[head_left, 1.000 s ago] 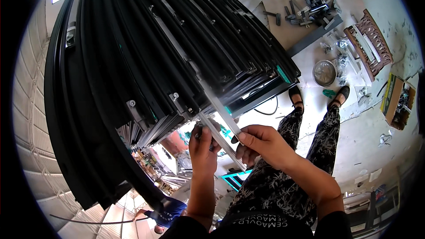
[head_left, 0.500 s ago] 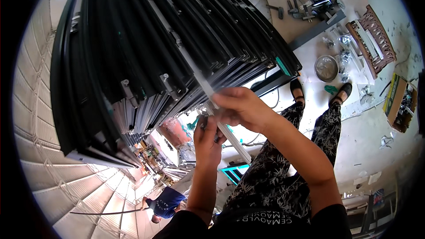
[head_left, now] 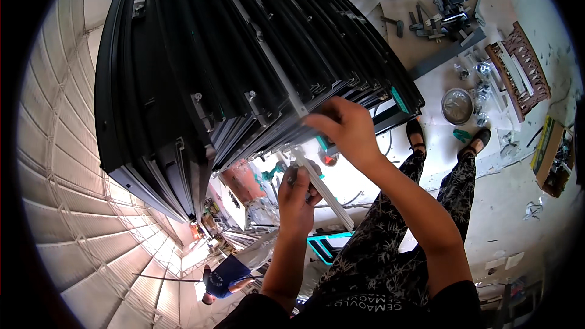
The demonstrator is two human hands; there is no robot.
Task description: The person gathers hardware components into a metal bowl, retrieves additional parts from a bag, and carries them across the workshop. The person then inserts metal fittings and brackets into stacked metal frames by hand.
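Note:
A long, narrow pale strip runs down over the stacked black frames. At its lower end is my right hand, its thumb and bent fingers closed about the strip's tip. Lower and to the left, my left hand has its fingers curled, with a small dark thing partly showing at the fingertips; its kind cannot be made out. Beside the left hand slants a bundle of slim white strips, partly hidden behind the fingers. Small metal fittings stick out from the frames' near ends.
On the floor to the right are a round metal bowl, a pile of dark metal parts, a brown carved piece and an open cardboard box. A co-worker in a blue shirt is at the lower left with a long dark bar.
My right hand has moved up and right, away from my left hand, opening a gap between them. The whole view has shifted, so the stack sits further right.

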